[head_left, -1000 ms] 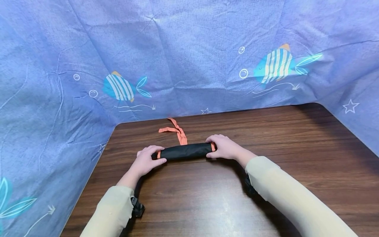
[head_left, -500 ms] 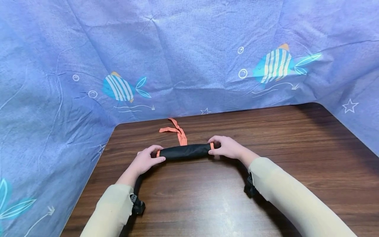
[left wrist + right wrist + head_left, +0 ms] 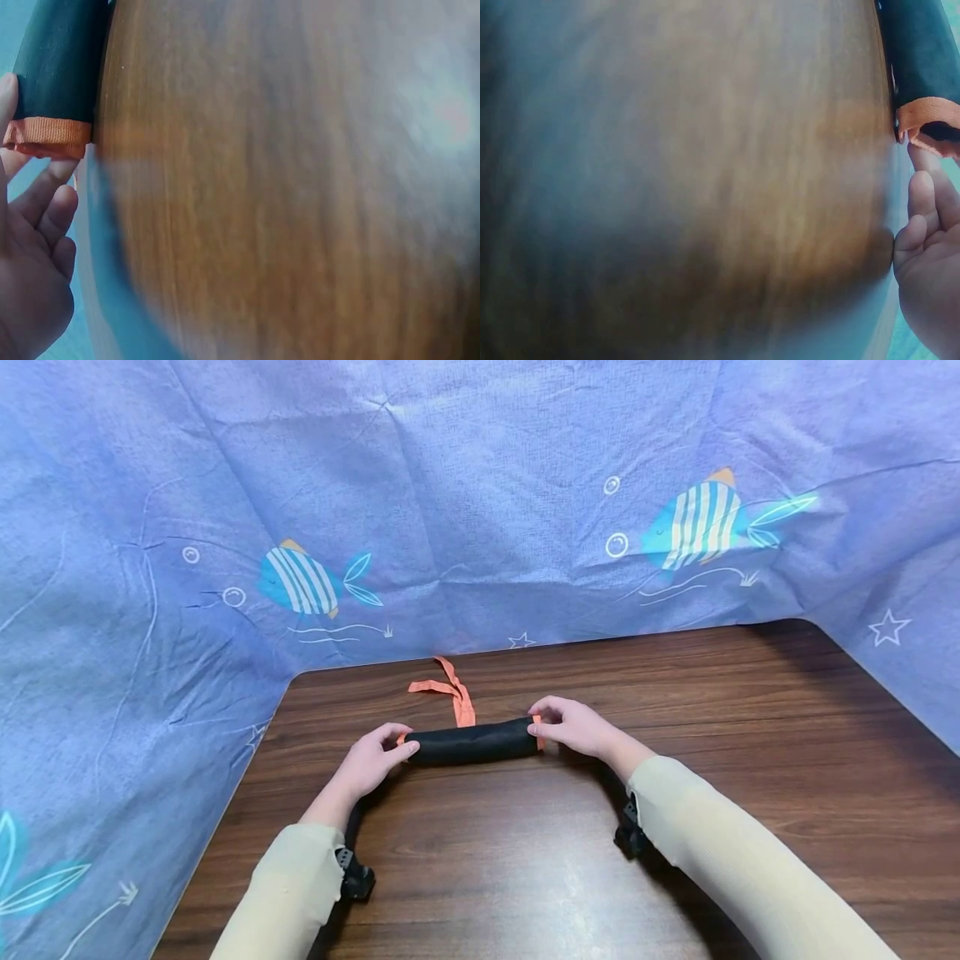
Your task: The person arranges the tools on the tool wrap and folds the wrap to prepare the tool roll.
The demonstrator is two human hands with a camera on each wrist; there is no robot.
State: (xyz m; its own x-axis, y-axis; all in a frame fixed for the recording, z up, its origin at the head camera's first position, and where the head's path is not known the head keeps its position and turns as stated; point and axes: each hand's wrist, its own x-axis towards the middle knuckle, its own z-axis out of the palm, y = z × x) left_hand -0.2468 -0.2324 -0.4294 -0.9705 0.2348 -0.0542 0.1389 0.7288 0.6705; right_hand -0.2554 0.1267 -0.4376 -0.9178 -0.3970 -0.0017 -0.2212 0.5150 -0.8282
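Note:
A black fabric roll [image 3: 472, 742] with orange edging lies crosswise on the table in the head view. Orange cloth ties [image 3: 459, 693] trail from its far side. My left hand [image 3: 367, 762] grips the roll's left end, thumb on top and fingers behind. At the right end, my right hand [image 3: 573, 727] holds the orange rim between thumb and fingers. The left wrist view shows the orange-trimmed end [image 3: 56, 133] of the roll by the fingers. In the right wrist view the roll's open end [image 3: 934, 116] shows a dark hollow inside its orange edge.
The brown wood-grain table [image 3: 495, 852] extends around the roll, with its back edge beyond the ties. A blue fish-print cloth [image 3: 480, 510] hangs behind and along the left side. Small black devices [image 3: 356, 875] are strapped at both wrists.
Both thumbs have moved up from the roll's near side onto its top ends. More of the right orange rim shows. The tie ends have shifted slightly right.

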